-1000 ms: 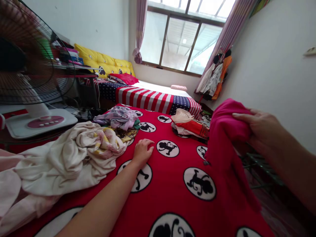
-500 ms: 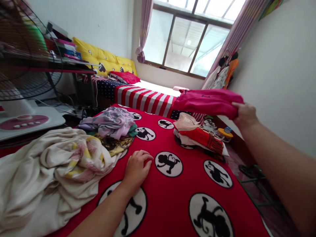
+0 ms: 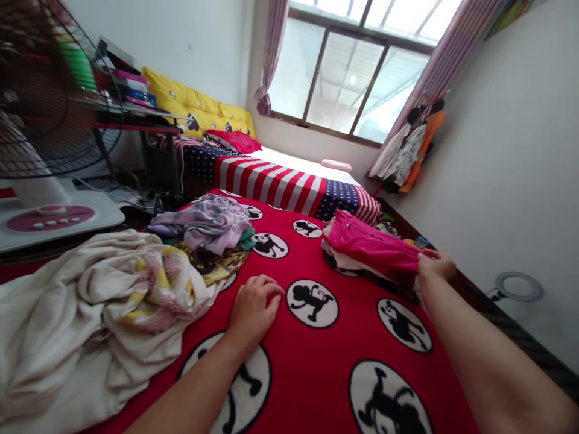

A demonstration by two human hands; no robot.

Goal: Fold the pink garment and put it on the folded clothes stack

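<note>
My right hand (image 3: 435, 266) grips the near end of a folded pink garment (image 3: 371, 247), which lies on top of a small stack of folded clothes (image 3: 344, 263) at the right side of the red monkey-print blanket (image 3: 325, 361). My left hand (image 3: 254, 308) rests on the blanket with its fingers curled under, holding nothing, just right of a heap of cream cloth (image 3: 104, 301). A second heap of lilac and green clothes (image 3: 208, 222) lies further back.
A standing fan (image 3: 45, 120) and its white base (image 3: 54, 218) are at the left beside a dark shelf. A striped bed (image 3: 289, 184) with yellow headboard lies beyond, under a window. Clothes hang at the right wall (image 3: 414, 150). A ring-shaped object (image 3: 518, 286) is on the floor.
My right hand carried the pink garment from near my face, out over the bed's right side, and lowered it onto the folded stack. My left hand stayed on the blanket.
</note>
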